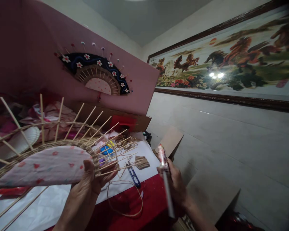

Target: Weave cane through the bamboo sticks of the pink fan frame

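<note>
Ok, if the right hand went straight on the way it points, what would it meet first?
Probably the tan cardboard, led by the tool that the right hand holds. Depth is unclear in this single view, so it might pass beside the cardboard towards the pale wall.

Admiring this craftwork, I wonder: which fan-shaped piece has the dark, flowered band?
The upper fan, against the pink panel: its dark band carries white flowers, while the lower fan, in the left hand, shows exposed sticks.
</note>
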Tool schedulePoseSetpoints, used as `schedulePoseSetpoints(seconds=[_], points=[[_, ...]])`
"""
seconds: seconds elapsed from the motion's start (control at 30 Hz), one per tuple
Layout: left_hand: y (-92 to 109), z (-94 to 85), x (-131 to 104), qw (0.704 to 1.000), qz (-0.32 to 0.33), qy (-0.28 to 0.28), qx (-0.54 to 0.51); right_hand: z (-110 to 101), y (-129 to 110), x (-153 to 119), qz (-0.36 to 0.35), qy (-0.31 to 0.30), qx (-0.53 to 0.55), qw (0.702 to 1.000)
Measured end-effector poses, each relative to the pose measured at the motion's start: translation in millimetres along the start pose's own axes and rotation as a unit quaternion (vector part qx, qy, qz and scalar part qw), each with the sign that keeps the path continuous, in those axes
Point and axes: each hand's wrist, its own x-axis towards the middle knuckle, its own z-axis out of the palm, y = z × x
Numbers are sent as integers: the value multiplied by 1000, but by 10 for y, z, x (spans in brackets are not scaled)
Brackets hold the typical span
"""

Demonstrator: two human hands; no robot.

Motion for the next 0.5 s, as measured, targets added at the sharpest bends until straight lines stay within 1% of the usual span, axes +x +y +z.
schedulePoseSetpoints(seconds=[0.1, 0.13, 0.17, 0.23, 0.33, 0.4, 0.5], points=[[-5, -13, 4, 1000, -5, 4, 7, -12, -240, -228, 29, 8, 63, 998], [-5, -9, 0, 1000, -2, 4, 12, -1, -322, -297, 52, 13, 106, 993], [-4, -2, -8, 1000, 1, 6, 15, 17, -405, -353, 75, 5, 140, 987], [-1, 25, -29, 1000, 4, 14, 17, 70, -572, -424, 105, -34, 187, 976], [-1, 73, -53, 999, 3, 31, 11, 167, -785, -441, 117, -109, 251, 955], [-9, 96, -54, 999, -3, 41, 8, 223, -868, -430, 130, -127, 255, 950], [-36, 100, -49, 999, -8, 46, 12, 288, -902, -423, 115, -120, 215, 962]])
